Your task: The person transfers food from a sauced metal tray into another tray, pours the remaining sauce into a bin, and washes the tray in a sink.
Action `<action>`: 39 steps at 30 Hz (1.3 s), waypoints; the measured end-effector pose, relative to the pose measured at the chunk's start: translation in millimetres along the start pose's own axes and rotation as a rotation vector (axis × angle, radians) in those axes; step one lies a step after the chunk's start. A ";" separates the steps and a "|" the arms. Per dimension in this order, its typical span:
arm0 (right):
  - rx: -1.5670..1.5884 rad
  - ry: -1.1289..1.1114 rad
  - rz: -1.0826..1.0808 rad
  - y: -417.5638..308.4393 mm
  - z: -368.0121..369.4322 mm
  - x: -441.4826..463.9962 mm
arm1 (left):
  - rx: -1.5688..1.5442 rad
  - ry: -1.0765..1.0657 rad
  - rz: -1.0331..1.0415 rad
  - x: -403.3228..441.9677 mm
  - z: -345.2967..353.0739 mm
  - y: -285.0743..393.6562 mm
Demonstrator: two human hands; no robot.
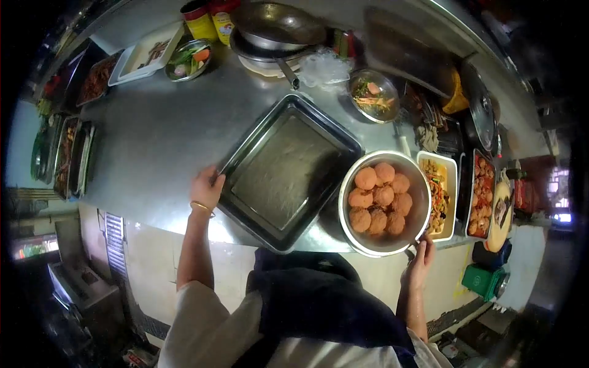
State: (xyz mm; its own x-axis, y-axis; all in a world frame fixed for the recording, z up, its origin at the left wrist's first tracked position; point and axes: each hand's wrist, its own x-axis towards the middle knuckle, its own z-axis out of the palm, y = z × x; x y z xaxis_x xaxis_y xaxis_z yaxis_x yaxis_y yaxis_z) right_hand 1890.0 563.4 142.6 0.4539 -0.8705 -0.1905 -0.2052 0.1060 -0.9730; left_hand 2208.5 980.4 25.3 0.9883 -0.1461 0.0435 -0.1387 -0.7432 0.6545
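My left hand [207, 189] grips the left corner of a dark rectangular baking tray [282, 168], which lies at an angle on the steel counter with nothing in it. My right hand [422, 260] is closed round the handle of a round metal pot [383, 250], at its lower right. Several reddish-brown meatballs [383, 196] sit inside the pot. The pot stands right of the tray, close against or slightly over its right edge; I cannot tell which.
Behind the tray are stacked woks [279, 27], a clear plastic bag [325, 67] and a bowl of cut vegetables [373, 95]. White [454, 202] and dark [471, 230] food trays stand at the right. At the back left are another vegetable bowl [187, 61] and a white tray [123, 72].
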 end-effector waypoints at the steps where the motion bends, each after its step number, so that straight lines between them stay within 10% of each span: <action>1: 0.030 -0.003 0.069 3.8 -8.1 -8.0 | 0.040 -0.008 -0.001 -4.5 2.4 -7.4; 10: -0.009 -0.280 0.258 52.2 -31.5 -60.3 | -0.118 -0.077 -0.130 -108.9 14.6 -36.5; 18: -0.368 -0.830 -0.176 104.3 -14.8 -54.7 | -0.444 0.058 -0.185 -199.1 -23.7 6.9; 22: -0.591 -0.997 -0.163 93.1 15.7 -86.1 | 0.059 0.000 -0.008 -282.9 -58.4 -74.1; 30: -0.734 -1.287 -0.582 85.4 143.6 -189.5 | 0.406 -0.280 -0.987 -529.2 -74.3 -250.9; 34: -0.968 -1.367 -0.969 75.2 251.8 -291.5 | -0.545 0.355 -1.156 -620.4 -104.6 -325.4; 39: -1.163 -1.212 -1.351 103.2 387.0 -373.4 | -1.046 0.455 -1.230 -690.8 -151.4 -386.9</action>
State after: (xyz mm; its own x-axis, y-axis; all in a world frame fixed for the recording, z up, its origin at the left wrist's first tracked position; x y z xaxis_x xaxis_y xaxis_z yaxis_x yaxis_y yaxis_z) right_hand 2034.9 1085.3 62.8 0.8269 0.5592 -0.0597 0.5474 -0.8247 -0.1424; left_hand 1589.0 1467.8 -143.6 0.4324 0.4795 -0.7637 0.5919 0.4880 0.6415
